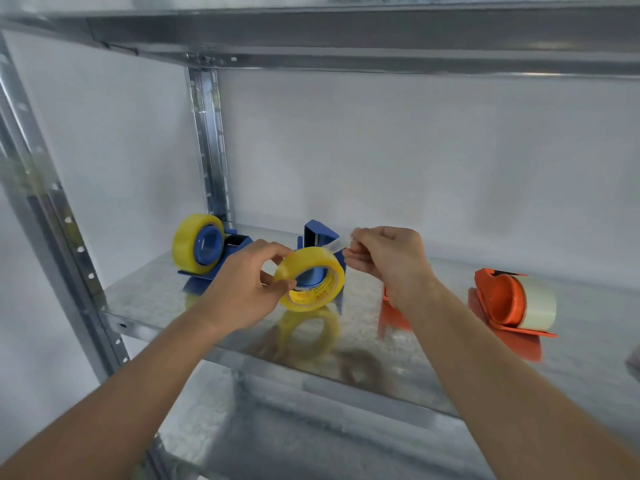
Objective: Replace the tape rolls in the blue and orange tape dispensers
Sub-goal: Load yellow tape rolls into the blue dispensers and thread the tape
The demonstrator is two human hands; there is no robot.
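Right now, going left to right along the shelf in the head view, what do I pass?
Blue dispenser loaded with a yellow roll → left hand gripping a yellow tape roll → right hand pinching the roll's loose tape end → orange dispenser loaded with a pale roll.

Left grip (258,282) curled, right grip (384,258) apparently pinching, forearms outstretched
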